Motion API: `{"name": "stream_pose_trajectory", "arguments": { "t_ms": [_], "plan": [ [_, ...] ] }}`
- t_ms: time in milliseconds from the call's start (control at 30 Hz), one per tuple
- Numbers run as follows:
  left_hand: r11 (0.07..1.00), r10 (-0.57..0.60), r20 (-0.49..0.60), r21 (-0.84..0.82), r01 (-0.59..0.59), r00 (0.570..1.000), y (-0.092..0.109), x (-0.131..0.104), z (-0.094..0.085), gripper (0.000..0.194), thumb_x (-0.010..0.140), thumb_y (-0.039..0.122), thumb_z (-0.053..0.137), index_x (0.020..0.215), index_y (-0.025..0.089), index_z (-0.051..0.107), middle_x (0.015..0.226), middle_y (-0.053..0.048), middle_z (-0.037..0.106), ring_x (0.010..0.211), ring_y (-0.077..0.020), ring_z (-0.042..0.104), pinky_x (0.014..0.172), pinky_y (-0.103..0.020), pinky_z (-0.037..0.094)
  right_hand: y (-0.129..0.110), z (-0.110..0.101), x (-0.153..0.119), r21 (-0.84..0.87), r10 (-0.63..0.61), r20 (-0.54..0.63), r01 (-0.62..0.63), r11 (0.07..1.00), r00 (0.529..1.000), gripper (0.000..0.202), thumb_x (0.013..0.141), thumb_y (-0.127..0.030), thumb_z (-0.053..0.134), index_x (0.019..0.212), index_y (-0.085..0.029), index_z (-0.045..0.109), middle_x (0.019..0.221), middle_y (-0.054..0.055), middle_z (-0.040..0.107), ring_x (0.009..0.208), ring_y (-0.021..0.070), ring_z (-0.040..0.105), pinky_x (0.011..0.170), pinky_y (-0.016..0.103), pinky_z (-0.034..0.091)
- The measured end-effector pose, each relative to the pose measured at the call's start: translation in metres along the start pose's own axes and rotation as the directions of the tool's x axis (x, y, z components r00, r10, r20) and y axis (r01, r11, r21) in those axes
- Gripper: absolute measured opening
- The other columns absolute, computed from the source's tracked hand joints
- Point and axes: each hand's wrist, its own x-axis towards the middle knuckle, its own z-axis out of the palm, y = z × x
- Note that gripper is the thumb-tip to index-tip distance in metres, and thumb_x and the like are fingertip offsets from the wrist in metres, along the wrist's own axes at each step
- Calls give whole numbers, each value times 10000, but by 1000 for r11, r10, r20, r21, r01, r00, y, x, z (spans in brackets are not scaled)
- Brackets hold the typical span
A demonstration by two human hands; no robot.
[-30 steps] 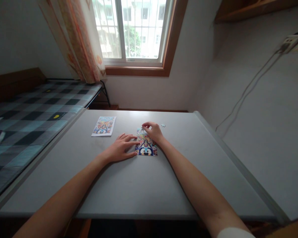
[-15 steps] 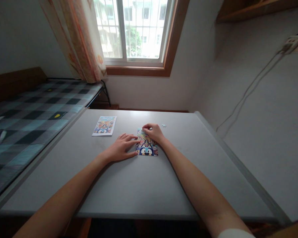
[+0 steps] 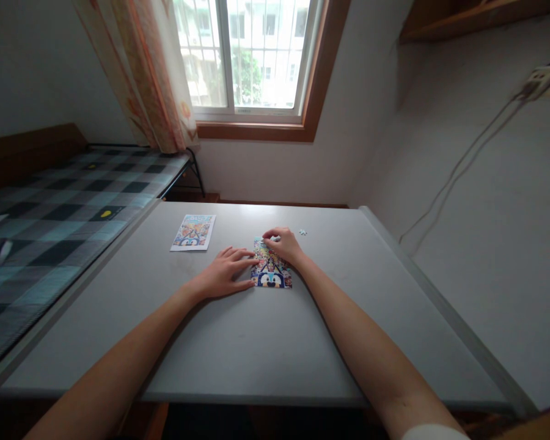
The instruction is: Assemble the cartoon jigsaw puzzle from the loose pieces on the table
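A colourful jigsaw puzzle [image 3: 272, 278] with a blue cartoon dog face lies on the grey-white table [image 3: 238, 348]. My left hand [image 3: 227, 272] rests beside it with fingers spread, the fingertips touching its left edge. Over the puzzle's far part, my right hand [image 3: 283, 243] pinches a small puzzle piece [image 3: 263, 240] between thumb and fingers; most of the piece is hidden. Just beyond the right hand lies a loose pale puzzle piece [image 3: 303, 232]. To the far left sits a printed picture card [image 3: 193, 233] showing the same picture.
A bed with a checked cover [image 3: 73, 201] stands left of the table. Behind are a patterned curtain [image 3: 146, 79] and a barred window [image 3: 261, 55]. A cable [image 3: 453, 171] hangs along the right wall beneath a wooden shelf [image 3: 476, 21].
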Motion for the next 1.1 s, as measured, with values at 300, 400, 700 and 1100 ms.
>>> {"name": "stream_pose_trajectory", "arguments": {
  "t_ms": [300,400,700,1100],
  "plan": [
    [1000,-1,9,4,1,1000,-3,0,2,496,860,479,563,1334,347,499,1344,-43,506,1256,-263,427,1121,-490,225,-3,0,-1,-95,30,-8,-31,995,1000,107,766,-255,633,792,-243,736,883,32,685,908,200,580,893,363,401],
    [1000,-3,14,5,3,1000,-3,0,2,496,865,480,555,1338,347,492,1351,-40,499,1260,-257,424,1125,-488,221,-2,1,-1,-126,40,-1,-40,991,999,110,776,-274,636,797,-248,740,896,39,681,935,214,571,901,372,383],
    [1000,-10,10,-1,10,1000,-2,0,2,493,860,471,568,1332,351,498,1339,-40,509,1257,-259,429,1124,-494,225,1,3,0,-152,45,5,-44,987,999,100,780,-280,647,803,-261,743,933,43,660,969,225,557,887,369,375],
    [1000,-9,19,12,9,1000,-3,0,3,495,871,502,537,1339,350,490,1348,-38,500,1260,-255,418,1118,-472,224,4,5,-3,-134,-20,-23,17,991,1000,92,785,-282,662,784,-263,752,933,41,659,932,202,564,893,380,375]
  ]
}}
